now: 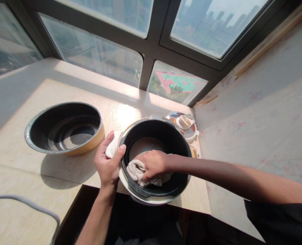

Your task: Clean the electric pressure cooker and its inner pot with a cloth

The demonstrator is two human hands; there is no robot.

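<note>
A rice cooker body [184, 183] with a white outer shell and a black inside stands at the sill's front edge. My left hand [110, 160] is closed around its left side, at a white part that juts out like a handle, with the thumb on the rim. My right hand [154, 165] reaches down into the cooker. Its fingers are wrapped around a pale, bunched cloth [136, 170], which lies against the inner wall and bottom near the front left. Part of the cooker's bottom is hidden by this hand and the cloth.
On the left stands an inner pot [64, 127], dark inside and golden outside. A round lid [185, 124] with a white knob lies behind the cooker, by the papered wall [255, 129]. A grey cable [25, 200] curves at lower left. Framed windows [151, 44] close off the back.
</note>
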